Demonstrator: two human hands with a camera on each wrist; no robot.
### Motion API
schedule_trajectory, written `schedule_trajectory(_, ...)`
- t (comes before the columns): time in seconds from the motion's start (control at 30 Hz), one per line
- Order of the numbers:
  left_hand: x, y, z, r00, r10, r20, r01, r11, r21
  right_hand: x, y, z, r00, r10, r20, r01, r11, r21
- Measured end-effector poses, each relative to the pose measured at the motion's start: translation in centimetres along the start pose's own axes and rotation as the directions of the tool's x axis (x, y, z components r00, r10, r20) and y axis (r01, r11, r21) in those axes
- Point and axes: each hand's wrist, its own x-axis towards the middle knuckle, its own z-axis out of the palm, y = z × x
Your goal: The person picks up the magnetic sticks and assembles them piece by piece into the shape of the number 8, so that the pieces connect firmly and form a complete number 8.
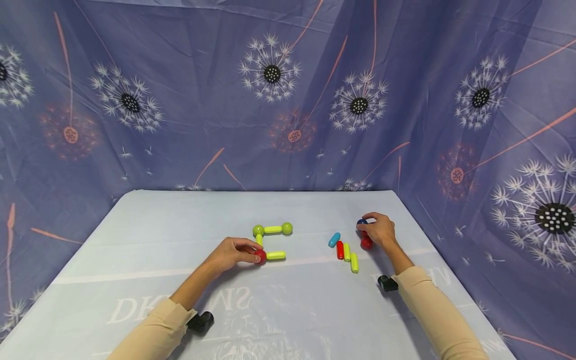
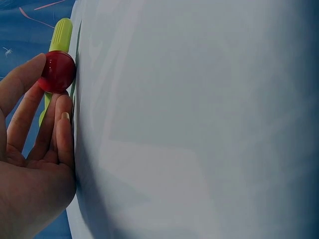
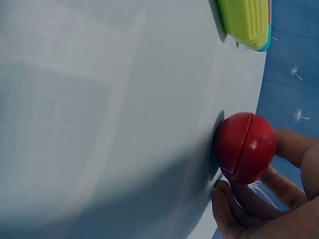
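Observation:
My left hand (image 1: 234,254) pinches a red ball (image 1: 260,257) between thumb and fingers, seen closer in the left wrist view as a glossy red ball (image 2: 58,71). One yellow-green stick (image 1: 276,255) extends right from this ball, and another (image 1: 259,239) leads back to a green ball (image 1: 258,230). From there a third stick (image 1: 272,230) runs to a second green ball (image 1: 287,228). At the right, my right hand (image 1: 380,230) holds a blue ball (image 1: 361,223) in its fingertips. Just in front of it lies a red ball (image 1: 366,243); fingers partly hide the red piece between them.
Between the hands lie loose sticks: a blue one (image 1: 334,240), a red one (image 1: 340,250) and two yellow-green ones (image 1: 347,252). They sit on a pale-covered table (image 1: 297,310). A patterned blue cloth (image 1: 216,100) hangs behind and at the sides.

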Motion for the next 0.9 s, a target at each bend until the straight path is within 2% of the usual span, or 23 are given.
schedule_trajectory(0.53, -0.1, -0.1, 0.0, 1.0, -0.001, 0.004, 0.001, 1.0, -0.004, 0.1, 0.3, 0.3, 0.999, 0.002, -0.048, -0.001, 1.0, 0.016)
schedule_trajectory(0.77, -0.1, 0.0, 0.0, 1.0, -0.003, 0.002, 0.003, 1.0, -0.005, -0.1, -0.2, -0.1, 0.993, -0.076, -0.093, 0.078, 0.997, 0.024)
schedule_trajectory(0.9, -0.2, 0.1, 0.0, 1.0, -0.006, -0.006, 0.006, 1.0, -0.006, -0.4, -1.2, -0.4, 0.988, -0.127, -0.091, 0.133, 0.989, 0.064)
